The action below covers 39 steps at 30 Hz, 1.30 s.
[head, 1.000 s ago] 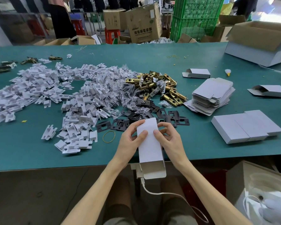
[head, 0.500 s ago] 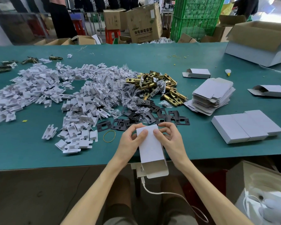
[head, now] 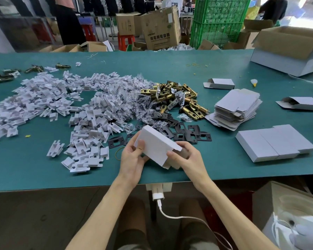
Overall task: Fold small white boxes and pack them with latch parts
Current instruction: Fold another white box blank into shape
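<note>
Both hands are gripping a small white box (head: 156, 144): the left hand (head: 132, 161) is pinching its closed end and the right hand (head: 190, 159) is curling round its open, flapped end. The box is tilting just above the green table (head: 43, 170), near its front edge, and its inside is not showing. Beyond the box, black strike plates (head: 186, 134), brass latches (head: 177, 98) and white card inserts (head: 83, 127) are lying in heaps. To the right of it, closed boxes (head: 275, 143) and flat box blanks (head: 237, 107) are sitting. Far behind it, a brown carton (head: 161, 27) is bearing Chinese print that is too blurred to read.

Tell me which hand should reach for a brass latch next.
Right, probably. The right hand sits nearer the brass latches, at the white box's open end, while the left hand grips its other end.
</note>
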Each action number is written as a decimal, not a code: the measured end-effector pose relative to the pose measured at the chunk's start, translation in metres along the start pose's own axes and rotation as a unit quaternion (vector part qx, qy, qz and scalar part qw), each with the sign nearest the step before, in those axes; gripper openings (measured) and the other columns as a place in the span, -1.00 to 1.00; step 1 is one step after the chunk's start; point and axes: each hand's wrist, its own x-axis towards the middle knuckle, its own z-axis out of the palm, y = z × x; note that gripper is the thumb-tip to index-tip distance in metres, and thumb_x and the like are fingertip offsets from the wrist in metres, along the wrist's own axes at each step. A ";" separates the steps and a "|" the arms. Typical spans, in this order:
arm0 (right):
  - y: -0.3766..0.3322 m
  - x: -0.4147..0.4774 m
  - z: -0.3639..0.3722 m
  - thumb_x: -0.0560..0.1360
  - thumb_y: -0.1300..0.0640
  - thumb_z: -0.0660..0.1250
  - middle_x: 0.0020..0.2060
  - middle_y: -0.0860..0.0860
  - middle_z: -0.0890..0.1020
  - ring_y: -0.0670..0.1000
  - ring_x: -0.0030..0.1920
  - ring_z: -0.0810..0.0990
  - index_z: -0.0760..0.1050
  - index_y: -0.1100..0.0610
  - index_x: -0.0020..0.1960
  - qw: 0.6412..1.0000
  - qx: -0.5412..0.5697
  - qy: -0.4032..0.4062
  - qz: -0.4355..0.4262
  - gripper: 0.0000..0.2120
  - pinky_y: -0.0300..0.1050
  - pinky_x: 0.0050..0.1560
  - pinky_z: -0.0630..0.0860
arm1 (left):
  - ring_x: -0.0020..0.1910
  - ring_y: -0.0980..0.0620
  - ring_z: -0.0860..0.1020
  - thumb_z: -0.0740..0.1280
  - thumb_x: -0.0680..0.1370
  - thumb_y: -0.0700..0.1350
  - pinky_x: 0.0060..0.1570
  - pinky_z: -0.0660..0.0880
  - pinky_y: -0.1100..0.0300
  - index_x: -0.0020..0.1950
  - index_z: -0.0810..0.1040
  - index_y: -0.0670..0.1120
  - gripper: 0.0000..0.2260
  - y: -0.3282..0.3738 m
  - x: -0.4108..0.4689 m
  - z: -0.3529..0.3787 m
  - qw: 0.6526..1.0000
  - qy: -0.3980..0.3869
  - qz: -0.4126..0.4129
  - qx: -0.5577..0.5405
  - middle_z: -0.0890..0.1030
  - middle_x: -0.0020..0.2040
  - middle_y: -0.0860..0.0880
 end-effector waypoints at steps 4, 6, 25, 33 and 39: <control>0.003 0.004 -0.008 0.37 0.02 0.61 0.07 0.04 0.72 0.04 0.12 0.68 0.56 0.09 0.22 0.988 0.136 0.069 0.007 -0.52 -0.15 0.02 0.63 | 0.24 -0.01 0.63 0.42 0.53 -0.16 0.16 0.65 0.03 0.47 0.51 -0.10 -0.51 -0.004 -0.002 0.000 0.997 -0.051 0.013 0.048 0.68 0.23 -0.05; 0.003 0.005 -0.009 0.37 0.03 0.60 0.10 0.06 0.72 0.07 0.14 0.68 0.54 0.11 0.25 0.983 0.167 0.080 0.014 -0.49 -0.13 0.07 0.63 | 0.22 0.01 0.65 0.44 0.50 -0.17 0.16 0.64 0.09 0.39 0.55 -0.06 -0.56 -0.008 -0.004 0.002 0.995 -0.060 0.031 0.075 0.72 0.17 -0.01; 0.000 0.003 -0.008 0.25 -0.33 0.60 0.15 0.07 0.66 0.15 0.24 0.60 0.52 0.00 0.22 0.985 0.143 0.093 0.029 -0.31 0.25 0.36 0.49 | 0.22 0.11 0.62 0.56 0.45 -0.34 0.23 0.60 -0.17 0.07 0.63 0.33 -0.47 -0.019 -0.003 0.004 0.951 0.063 0.161 0.258 0.67 0.17 0.06; 0.000 0.004 -0.008 0.22 -0.35 0.61 0.12 0.07 0.67 0.16 0.24 0.60 0.54 -0.01 0.18 0.983 0.154 0.092 0.027 -0.32 0.26 0.36 0.48 | 0.16 0.17 0.61 0.56 0.46 -0.30 0.23 0.59 -0.07 0.12 0.61 0.32 -0.48 -0.017 -0.006 0.006 0.941 0.071 0.173 0.282 0.69 0.13 0.20; 0.001 0.004 -0.008 0.23 -0.36 0.59 0.14 0.07 0.66 0.14 0.24 0.59 0.53 0.00 0.20 0.984 0.151 0.095 0.026 -0.31 0.26 0.37 0.48 | 0.22 0.05 0.60 0.58 0.44 -0.27 0.25 0.57 -0.09 0.11 0.64 0.29 -0.52 -0.017 -0.005 0.004 0.941 0.074 0.166 0.285 0.70 0.11 0.16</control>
